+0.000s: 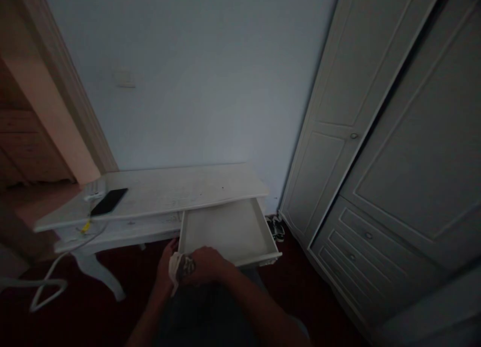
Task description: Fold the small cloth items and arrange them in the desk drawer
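A small bunched cloth (pixel 181 268), pale with a dark pattern, is between my two hands; I cannot make out what kind of cloth it is. My left hand (pixel 164 267) closes on its left side, by the drawer's front left corner. On the other side, my right hand (pixel 208 263) is closed on the cloth, with the knuckles up. Beyond my hands, a white drawer (pixel 229 229) is pulled out from the right half of a white console table (pixel 180 186). My fingertips are partly hidden in the dim light.
A dark phone (pixel 108 202) and a white device (pixel 95 190) lie at the table's left end, near a white cable (pixel 56 264) with a yellow tag (pixel 86 226). Shoes (pixel 277 229) stand on the dark red floor beside the drawer. A tall wardrobe (pixel 330 151) fills the right side.
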### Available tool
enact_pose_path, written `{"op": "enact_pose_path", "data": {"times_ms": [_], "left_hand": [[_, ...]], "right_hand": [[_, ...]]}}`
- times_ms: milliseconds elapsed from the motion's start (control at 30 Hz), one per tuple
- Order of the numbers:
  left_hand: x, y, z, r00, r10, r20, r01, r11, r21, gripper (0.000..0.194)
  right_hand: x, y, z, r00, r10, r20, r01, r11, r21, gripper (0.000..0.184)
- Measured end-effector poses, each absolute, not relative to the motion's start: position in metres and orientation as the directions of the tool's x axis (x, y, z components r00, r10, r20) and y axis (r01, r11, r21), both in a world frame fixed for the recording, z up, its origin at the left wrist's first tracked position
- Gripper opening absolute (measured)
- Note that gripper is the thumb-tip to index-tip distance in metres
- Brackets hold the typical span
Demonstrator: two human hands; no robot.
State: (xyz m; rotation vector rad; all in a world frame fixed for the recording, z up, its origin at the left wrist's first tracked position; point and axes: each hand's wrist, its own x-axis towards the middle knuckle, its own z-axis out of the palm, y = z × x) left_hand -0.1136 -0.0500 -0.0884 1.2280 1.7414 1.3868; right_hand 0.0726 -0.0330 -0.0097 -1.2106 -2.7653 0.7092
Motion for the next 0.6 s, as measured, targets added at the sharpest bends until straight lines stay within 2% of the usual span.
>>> {"op": "enact_pose_path", "data": {"times_ms": [133,267,333,433,533,600], "left_hand": [[-0.13,-0.058,-0.1,-0.421,0.907,-0.028,0.158,0.103,0.982,0.062],[-0.131,-0.075,-0.102,-0.388,0.919,-0.075,-0.032,0.068,0.997,0.074],[-0.125,-0.084,-0.093,-0.398,0.917,-0.019,0.01,0.025,1.0,0.08],[-0.111,-0.089,-0.072,-0.37,0.924,0.1,0.22,-0.018,0.975,0.074],[-0.092,-0.076,-0.06,-0.343,0.925,0.163,0.366,-0.029,0.93,0.07],[-0.083,-0.061,-0.059,-0.363,0.917,0.168,0.366,-0.025,0.93,0.075]], "right_hand": [[0.079,-0.033,-0.009,-0.7,0.7,-0.145,0.658,0.552,-0.512,0.045],[0.142,-0.04,0.001,-0.622,0.768,-0.155,0.728,0.494,-0.475,0.041],[0.179,-0.04,0.01,-0.545,0.816,-0.193,0.791,0.423,-0.443,0.04],[0.217,-0.038,0.021,-0.436,0.864,-0.251,0.865,0.325,-0.383,0.035],[0.213,-0.04,0.022,-0.435,0.874,-0.219,0.871,0.346,-0.35,0.037],[0.186,-0.043,0.014,-0.481,0.86,-0.172,0.845,0.402,-0.352,0.043]]}}
